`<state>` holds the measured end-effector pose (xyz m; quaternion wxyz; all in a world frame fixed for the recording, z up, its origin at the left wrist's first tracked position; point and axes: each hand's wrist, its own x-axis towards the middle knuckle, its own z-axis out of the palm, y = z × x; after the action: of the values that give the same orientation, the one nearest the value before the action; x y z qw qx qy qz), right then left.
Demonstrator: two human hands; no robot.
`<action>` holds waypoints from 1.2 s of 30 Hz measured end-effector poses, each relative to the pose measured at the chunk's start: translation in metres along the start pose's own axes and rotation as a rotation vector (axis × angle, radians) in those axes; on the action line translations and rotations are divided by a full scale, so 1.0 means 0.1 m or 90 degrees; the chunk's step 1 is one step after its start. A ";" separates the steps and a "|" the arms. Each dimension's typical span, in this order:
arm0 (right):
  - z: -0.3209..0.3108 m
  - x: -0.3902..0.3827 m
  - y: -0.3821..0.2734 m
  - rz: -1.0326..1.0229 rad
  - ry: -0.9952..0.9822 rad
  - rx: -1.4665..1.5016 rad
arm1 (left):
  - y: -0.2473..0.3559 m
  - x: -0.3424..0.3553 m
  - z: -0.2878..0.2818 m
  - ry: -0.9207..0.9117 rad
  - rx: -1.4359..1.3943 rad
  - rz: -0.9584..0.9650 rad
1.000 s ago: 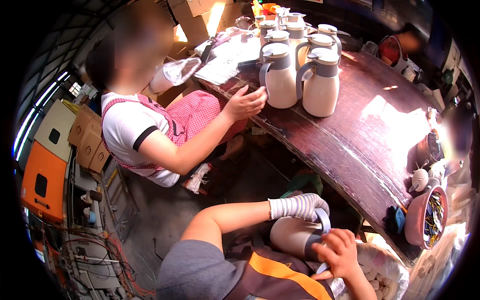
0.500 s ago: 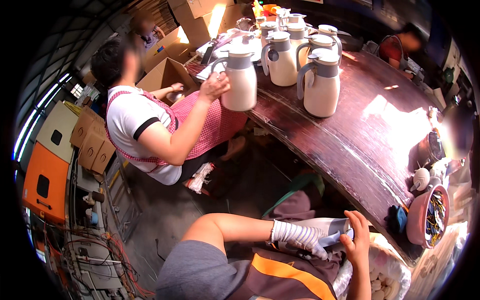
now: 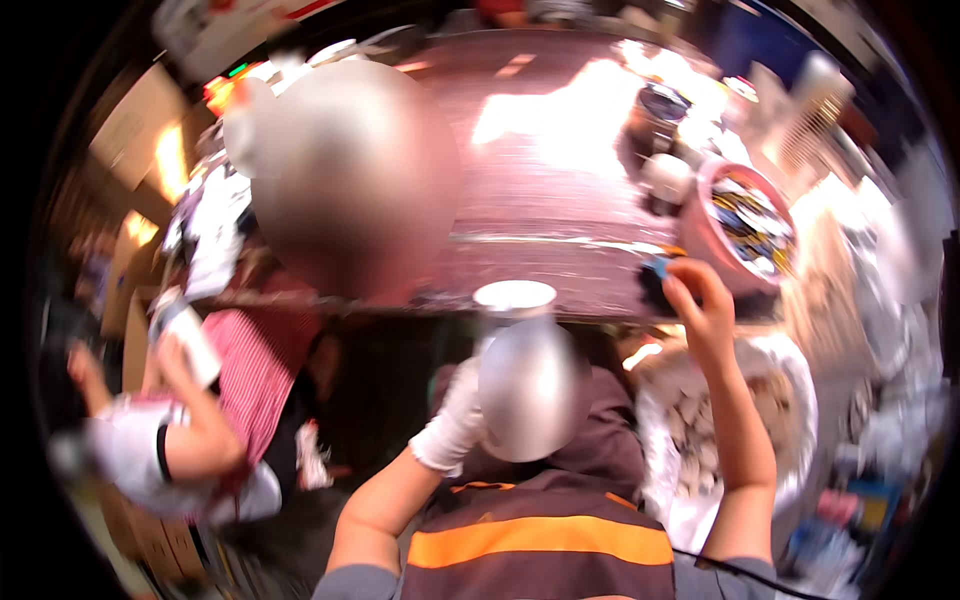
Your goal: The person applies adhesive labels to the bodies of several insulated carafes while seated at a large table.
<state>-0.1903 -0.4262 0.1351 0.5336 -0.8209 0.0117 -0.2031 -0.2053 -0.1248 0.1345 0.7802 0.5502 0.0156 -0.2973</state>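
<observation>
My left hand (image 3: 452,425), in a pale striped glove, is closed around the side of a pale thermal jug (image 3: 532,395). The jug rests over my lap, its body blurred, with a round white piece (image 3: 515,295) at its far end. My bare right hand (image 3: 703,308) is raised at the table's near edge. Its thumb and forefinger are curved and apart, next to a small blue and black thing (image 3: 657,268). Motion blur hides whether the fingertips touch it.
The dark red table (image 3: 560,215) carries a pink tub (image 3: 705,215) of small mixed pieces and a large blurred pale shape (image 3: 355,180). A white-lined container (image 3: 802,400) of beige pieces stands right of my lap. At left, a co-worker (image 3: 205,450) holds a pale jug (image 3: 190,335).
My view has swung right. My right hand has left the jug and reached the table edge by the tub. The jug has tilted in my left hand. The co-worker's jug is lower.
</observation>
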 end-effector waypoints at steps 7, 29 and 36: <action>-0.97 0.73 0.30 0.044 0.208 -0.212 | -0.13 0.28 0.00 0.053 -0.068 -0.108; -1.43 1.43 0.94 -0.080 0.210 -0.378 | -0.21 0.27 -0.05 0.025 -0.058 -0.131; -1.43 1.22 0.72 0.104 0.277 0.245 | -0.23 0.13 -0.11 -0.012 0.000 -0.110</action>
<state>-0.1139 -0.6107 0.1604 0.6787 -0.6383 0.1532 -0.3293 -0.2027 -0.1259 0.1059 0.7515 0.5442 0.0555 -0.3688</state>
